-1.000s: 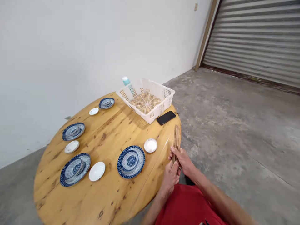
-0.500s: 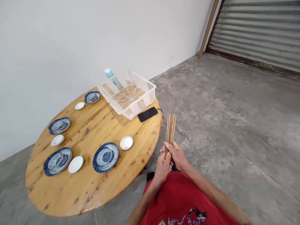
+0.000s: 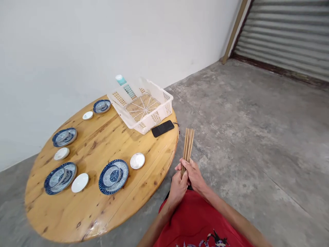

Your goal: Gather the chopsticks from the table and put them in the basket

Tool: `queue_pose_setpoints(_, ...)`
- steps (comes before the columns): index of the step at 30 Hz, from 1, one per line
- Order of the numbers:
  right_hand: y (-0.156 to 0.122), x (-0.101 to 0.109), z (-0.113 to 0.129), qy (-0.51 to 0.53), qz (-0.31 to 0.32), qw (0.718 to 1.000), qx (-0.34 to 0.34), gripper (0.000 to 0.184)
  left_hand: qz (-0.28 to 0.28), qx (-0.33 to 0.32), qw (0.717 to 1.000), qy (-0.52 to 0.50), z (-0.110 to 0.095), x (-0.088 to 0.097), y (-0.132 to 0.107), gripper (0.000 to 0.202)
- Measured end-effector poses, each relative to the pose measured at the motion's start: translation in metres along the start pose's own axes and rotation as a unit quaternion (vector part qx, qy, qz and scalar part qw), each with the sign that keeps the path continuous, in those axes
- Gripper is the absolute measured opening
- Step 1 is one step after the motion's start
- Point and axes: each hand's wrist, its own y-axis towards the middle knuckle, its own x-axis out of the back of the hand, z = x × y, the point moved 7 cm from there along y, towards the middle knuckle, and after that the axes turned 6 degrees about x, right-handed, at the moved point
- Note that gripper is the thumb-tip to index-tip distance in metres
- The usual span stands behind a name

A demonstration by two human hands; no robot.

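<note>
Chopsticks [image 3: 187,144] are the thing in hand, but the table [image 3: 144,192] is taking up the most room: a round wooden top, lying left of the person, its right edge curving just beside the hands. Right of the table, bare concrete floor [image 3: 257,144] is stretching wide open to the roller door [image 3: 285,34].

On the table's far edge a white basket [image 3: 142,106] is sitting, with a bottle [image 3: 120,80] just behind it and a black phone [image 3: 162,128] lying at its near side, close to the table's right edge. Blue plates [image 3: 113,176] with bowls are resting around the table, each with a small white dish [image 3: 137,160] beside it.

Off the table's right edge, over the floor, both hands are meeting. The left hand [image 3: 178,187] is closing its fingers around the bundle's lower end; the right hand [image 3: 195,175] is wrapping over it from the right, touching the left. The chopsticks are standing nearly upright out of the two fists, tips pointing away from the person, clear of the table's rim and level with the phone.
</note>
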Motion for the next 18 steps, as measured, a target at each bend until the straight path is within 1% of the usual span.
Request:
queue_pose_setpoints(2, 0.008, -0.008, 0.007, -0.027, 0.005, 0.999, 0.017, 0.038, -0.003, -0.009, 1.000, -0.004, -0.006, 0.008, 0.007, 0.037)
queue_pose_setpoints(4, 0.017, -0.022, 0.013, -0.048, 0.021, 0.998, 0.037, 0.036, -0.011, -0.020, 1.000, -0.019, -0.012, 0.020, 0.013, 0.035)
queue_pose_setpoints(7, 0.032, -0.053, 0.013, -0.067, 0.060, 0.994, 0.058, 0.037, -0.030, -0.025, 0.999, -0.026, -0.015, 0.047, 0.018, 0.033)
queue_pose_setpoints(11, 0.047, -0.100, -0.005, -0.090, 0.123, 0.988, 0.024, 0.038, -0.039, -0.025, 0.999, -0.022, -0.019, 0.086, 0.016, 0.038)
queue_pose_setpoints(13, 0.054, -0.121, -0.006, -0.084, 0.148, 0.985, 0.030, 0.038, -0.047, -0.046, 0.998, -0.021, -0.026, 0.103, 0.012, 0.040)
queue_pose_setpoints(16, 0.070, -0.145, 0.007, -0.095, 0.175, 0.980, 0.028, 0.042, -0.060, -0.083, 0.995, 0.007, -0.033, 0.125, 0.005, 0.038)
queue_pose_setpoints(18, 0.088, -0.155, 0.028, -0.120, 0.183, 0.975, 0.028, 0.045, -0.074, -0.081, 0.994, 0.020, -0.030, 0.138, 0.001, 0.038)
